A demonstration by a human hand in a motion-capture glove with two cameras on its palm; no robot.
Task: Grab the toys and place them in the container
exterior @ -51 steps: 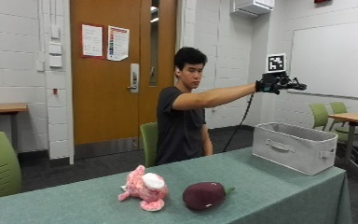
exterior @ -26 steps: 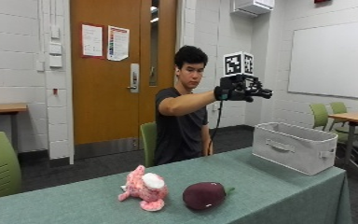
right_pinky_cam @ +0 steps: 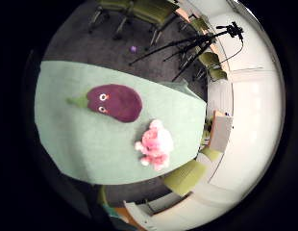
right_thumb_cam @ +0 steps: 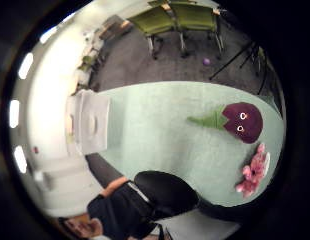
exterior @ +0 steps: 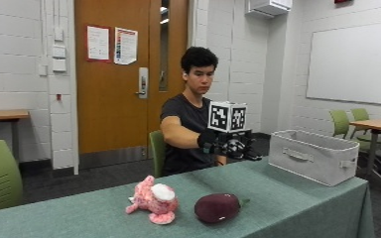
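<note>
Hand status: your gloved right hand (exterior: 233, 145) is hovering above the green table (exterior: 289, 198), holding nothing; whether the fingers are spread or curled, I can't tell. 2 toys are lying on the table, just beside each other: pink plush (exterior: 154, 199) and purple eggplant plush (exterior: 217, 207). Grey container (exterior: 314, 155) is sitting at the table's far end, well apart from both toys.

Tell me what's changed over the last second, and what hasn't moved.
The gloved right hand has swung away from above the grey container and dropped towards the person's chest, over the table. It holds nothing. The purple eggplant toy and pink plush toy lie on the table as before, and the container has not moved.
</note>
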